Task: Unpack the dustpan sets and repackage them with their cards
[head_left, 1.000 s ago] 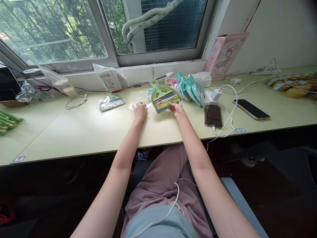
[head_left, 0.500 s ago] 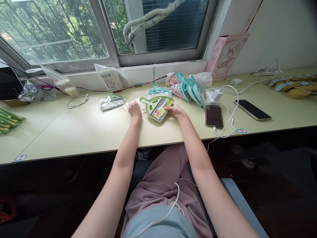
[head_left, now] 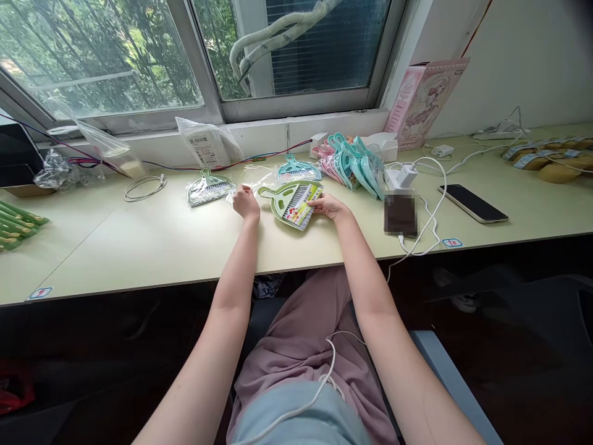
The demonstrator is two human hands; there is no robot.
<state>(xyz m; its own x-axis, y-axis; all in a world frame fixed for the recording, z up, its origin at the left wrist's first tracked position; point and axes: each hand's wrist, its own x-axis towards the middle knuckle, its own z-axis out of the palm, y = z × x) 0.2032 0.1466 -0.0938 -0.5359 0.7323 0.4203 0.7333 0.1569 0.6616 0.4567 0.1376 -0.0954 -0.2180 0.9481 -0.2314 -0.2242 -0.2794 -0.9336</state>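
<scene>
My right hand [head_left: 328, 206] grips the right edge of a small green dustpan [head_left: 280, 199], which is tilted above the desk with its handle toward the left. A brush and a yellow-green printed card [head_left: 301, 207] lie inside it. To the left of the handle, my left hand [head_left: 246, 203] is closed on a clear plastic bag [head_left: 254, 177], whose thin film spreads behind the fingers. Just behind are a blue dustpan [head_left: 297, 168] in clear wrap and, farther left, a wrapped green dustpan with brush [head_left: 210, 185].
A pile of turquoise and pink dustpans [head_left: 354, 162] sits at the back right. A charger with white cables [head_left: 407, 175], a blurred dark block [head_left: 401, 214] and a phone [head_left: 473, 204] lie right of it. Green stalk-like items [head_left: 18, 225] are at far left.
My left hand has shifted slightly left, away from the green dustpan's handle, with the plastic. The dustpan in my right hand has moved a little left.
</scene>
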